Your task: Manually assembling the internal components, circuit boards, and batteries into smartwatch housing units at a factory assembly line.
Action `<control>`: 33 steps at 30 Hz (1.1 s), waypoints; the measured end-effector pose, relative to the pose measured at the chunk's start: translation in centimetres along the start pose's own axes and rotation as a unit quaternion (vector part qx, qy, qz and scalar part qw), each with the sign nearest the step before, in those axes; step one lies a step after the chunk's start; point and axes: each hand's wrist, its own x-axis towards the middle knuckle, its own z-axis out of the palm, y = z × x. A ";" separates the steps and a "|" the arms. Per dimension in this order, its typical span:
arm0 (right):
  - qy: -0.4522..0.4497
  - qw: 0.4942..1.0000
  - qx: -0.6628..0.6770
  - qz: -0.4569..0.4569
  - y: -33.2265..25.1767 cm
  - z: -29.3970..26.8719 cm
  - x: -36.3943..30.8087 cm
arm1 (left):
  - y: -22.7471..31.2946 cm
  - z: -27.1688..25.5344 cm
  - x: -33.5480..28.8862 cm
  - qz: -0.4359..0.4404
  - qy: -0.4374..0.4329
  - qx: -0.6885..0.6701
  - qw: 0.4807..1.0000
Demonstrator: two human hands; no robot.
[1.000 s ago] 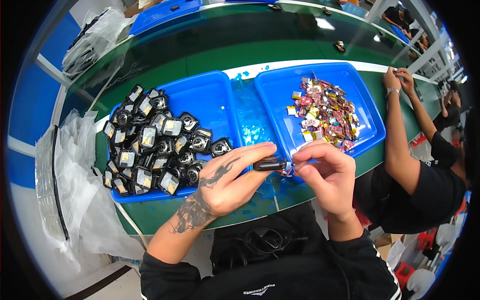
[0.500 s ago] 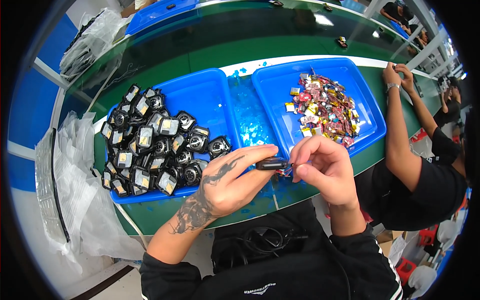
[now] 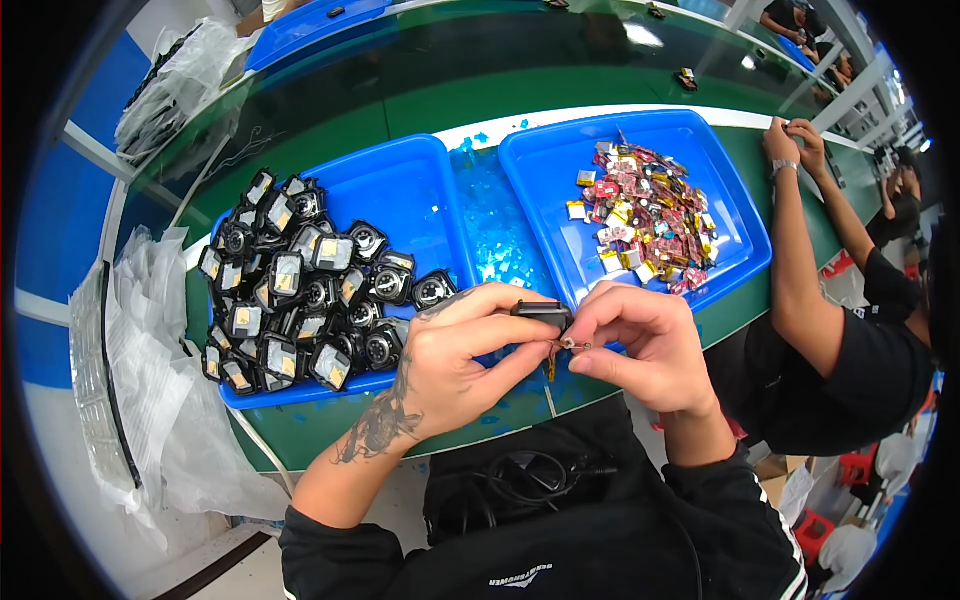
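Note:
My left hand point(image 3: 450, 348) is closed around a black watch case point(image 3: 541, 311), held above the gap between two blue trays. Beside the case, the thumb and fingers of my right hand point(image 3: 645, 347) pinch a small part point(image 3: 574, 345) with a thin pinkish-brown end. A narrow yellow strip point(image 3: 551, 367) hangs below my left fingertips; its upper end is hidden. Black watch cases point(image 3: 290, 273) with pale inner faces are heaped in the left tray point(image 3: 432, 160). The right tray point(image 3: 530, 150) holds a pile of small red circuit boards and silver-and-yellow batteries point(image 3: 655, 215).
Blue film scraps point(image 3: 500, 235) litter the green table between the trays. A co-worker's arms point(image 3: 795, 270) reach in on the right. Clear plastic sheeting point(image 3: 165, 370) hangs at the left. Across the back runs a dark green surface point(image 3: 560, 70) carrying a few small parts.
The watch case has tilted, showing more of its flat face. My left fingers have curled under it, and my right fingers now pinch a small part. A yellow strip has come into view below.

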 end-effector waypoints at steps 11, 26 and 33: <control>0.068 0.958 -0.265 -0.085 0.1 0.2 -0.3 | -0.6 0.1 -0.2 -0.157 -0.014 -0.244 0.957; 0.071 0.984 -0.158 -0.034 -0.5 0.4 0.4 | -0.5 -0.5 0.0 -0.177 -0.038 -0.207 0.962; 0.037 0.951 -0.306 -0.020 -1.8 0.5 1.3 | 0.0 -0.2 0.2 -0.175 -0.014 -0.095 0.980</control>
